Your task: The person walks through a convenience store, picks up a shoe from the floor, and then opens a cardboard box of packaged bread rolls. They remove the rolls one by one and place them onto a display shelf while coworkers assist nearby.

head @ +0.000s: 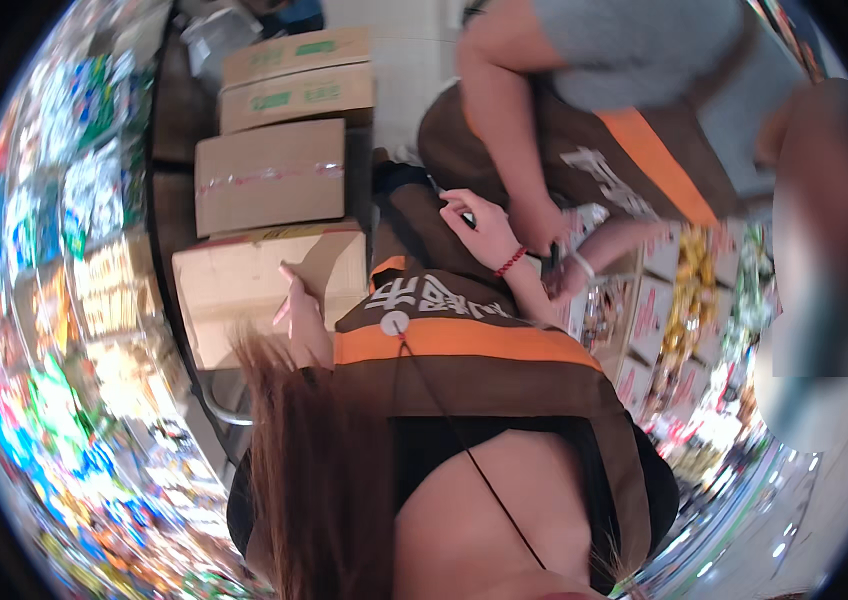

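My left hand has its fingers apart over a closed cardboard box on the left; whether it touches the box is unclear. My right hand, with a red bead bracelet at the wrist, is curled in front of my brown and orange apron. Its fingers are round a thin object, partly hidden, with a dark part in the palm and a narrow tip beyond the fingertips. Behind the near box lie a taped cardboard box and cartons with green print.
A co-worker in a grey top and brown apron bends close at the upper right, forearms beside my right hand. Shelves of packaged goods line the left. Goods in printed boxes stand on the right. Pale floor shows beyond.
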